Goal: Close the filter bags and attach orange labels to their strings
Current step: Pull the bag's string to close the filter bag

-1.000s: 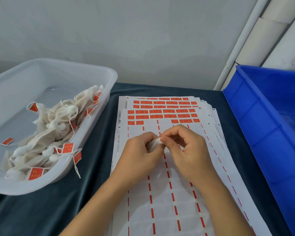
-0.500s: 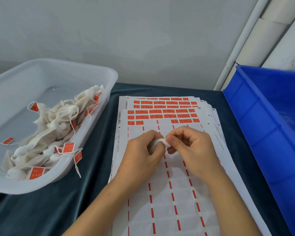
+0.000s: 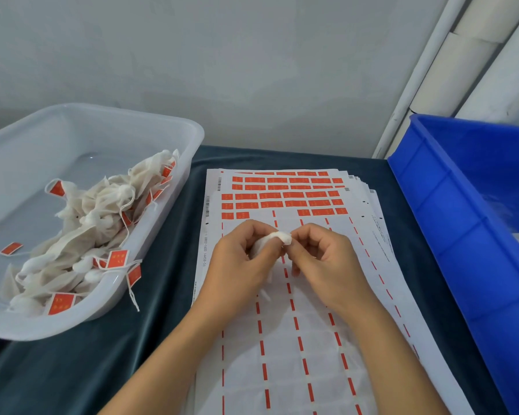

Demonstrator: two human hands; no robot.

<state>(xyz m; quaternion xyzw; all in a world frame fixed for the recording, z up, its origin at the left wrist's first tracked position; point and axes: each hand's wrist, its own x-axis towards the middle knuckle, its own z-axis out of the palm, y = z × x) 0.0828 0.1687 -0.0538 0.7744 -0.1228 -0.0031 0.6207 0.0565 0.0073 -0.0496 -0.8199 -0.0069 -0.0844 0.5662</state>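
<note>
A small white filter bag (image 3: 279, 238) is bunched between both hands over the label sheets. My left hand (image 3: 240, 265) wraps around its body, and my right hand (image 3: 327, 256) pinches its gathered top with thumb and forefinger. Part of the bag hangs below my left palm and is mostly hidden. Orange labels (image 3: 285, 196) fill the upper rows of the top sheet (image 3: 282, 354); the lower rows are peeled. A clear tray (image 3: 189, 136) at the left holds a pile of closed bags (image 3: 96, 223) with orange labels on their strings.
A blue plastic bin (image 3: 450, 223) stands at the right edge with something white inside. The sheets lie stacked on a dark teal cloth (image 3: 72, 372). One string hangs over the tray's front rim. A grey wall and white pipes rise behind.
My hands have shifted slightly while working the bag's top. My right hand has moved a little to the right, and more of the white gathered top shows between the fingers.
</note>
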